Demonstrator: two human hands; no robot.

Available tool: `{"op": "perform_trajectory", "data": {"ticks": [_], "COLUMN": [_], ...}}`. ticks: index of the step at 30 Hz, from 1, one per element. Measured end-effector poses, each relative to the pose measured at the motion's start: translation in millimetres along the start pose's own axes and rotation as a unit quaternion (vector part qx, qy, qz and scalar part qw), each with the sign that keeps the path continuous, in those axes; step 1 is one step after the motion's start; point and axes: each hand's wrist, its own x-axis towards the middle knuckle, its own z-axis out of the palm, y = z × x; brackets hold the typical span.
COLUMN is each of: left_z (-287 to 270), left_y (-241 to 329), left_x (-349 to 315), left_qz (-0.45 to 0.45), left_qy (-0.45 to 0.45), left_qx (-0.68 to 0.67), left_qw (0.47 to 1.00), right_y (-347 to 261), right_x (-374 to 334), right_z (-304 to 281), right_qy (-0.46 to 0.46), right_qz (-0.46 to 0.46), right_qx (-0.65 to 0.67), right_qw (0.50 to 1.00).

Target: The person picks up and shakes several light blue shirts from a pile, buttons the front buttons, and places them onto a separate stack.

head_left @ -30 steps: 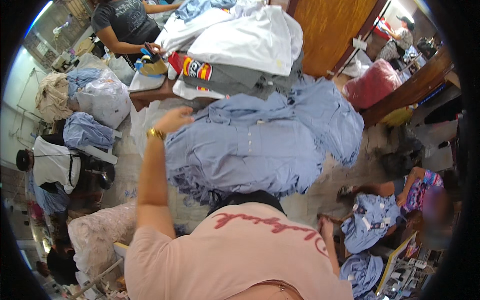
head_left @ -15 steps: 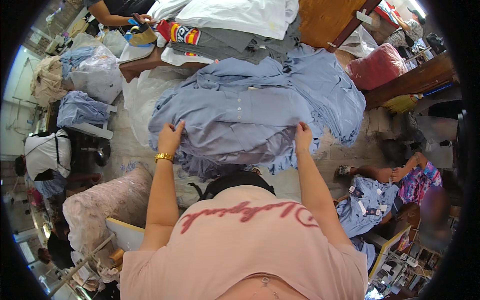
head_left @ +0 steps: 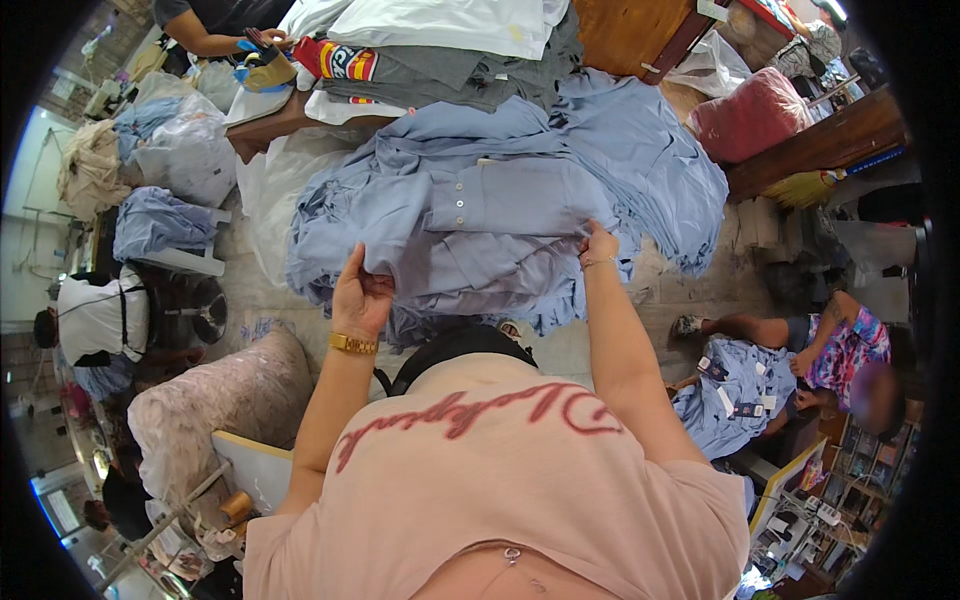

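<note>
A light blue polo shirt (head_left: 530, 196) with a short row of white buttons lies spread on a heap of blue garments (head_left: 660, 170). At its right edge my right hand (head_left: 599, 245) is closed, pinching the cloth between thumb and fingers. By the lower left side my left hand (head_left: 362, 296) has its thumb raised and its fingers curled at the shirt's fabric. The fingertips there are partly hidden by cloth. Wrinkled folds hang between the two hands.
Behind the heap lie stacked grey garments (head_left: 450, 75) and a white garment (head_left: 440, 22). A tape dispenser (head_left: 266, 70) sits near another person's hand. Wrapped bundles (head_left: 225, 405) stand at left. At right, a seated person has tagged blue garments (head_left: 735, 390). A red bundle (head_left: 752, 115) is far right.
The shirt's left side has been drawn inward, bunching the cloth. My left hand has moved right and down and turned; my right hand has shifted slightly left and up.
</note>
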Motion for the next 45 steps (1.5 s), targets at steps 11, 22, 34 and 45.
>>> {"op": "perform_trajectory", "data": {"ticks": [11, 22, 34, 45], "left_z": [97.7, -21.4, 7.2, 108.2], "left_y": [83.5, 77.0, 36.5, 91.1], "left_x": [4.8, 59.2, 33.2, 7.8], "left_qz": [0.356, -0.053, 0.003, 0.311], "left_qy": [0.041, 0.097, 0.002, -0.061], "left_qx": [0.495, 0.116, -0.032, 0.227], "left_qw": [0.792, 0.987, 0.999, 0.921], "right_y": [-78.2, -103.9, -74.8, -194.7], "right_x": [-12.9, -10.5, -42.1, -107.6], "right_z": [20.5, 81.3, 85.0, -82.4], "right_qy": [-0.086, -0.275, -0.194, -0.174], "right_qz": [-0.293, -0.219, -0.147, -0.117], "right_qx": [-0.150, -0.303, -0.415, 0.060], "right_qw": [0.940, 0.886, 0.877, 0.976]}}
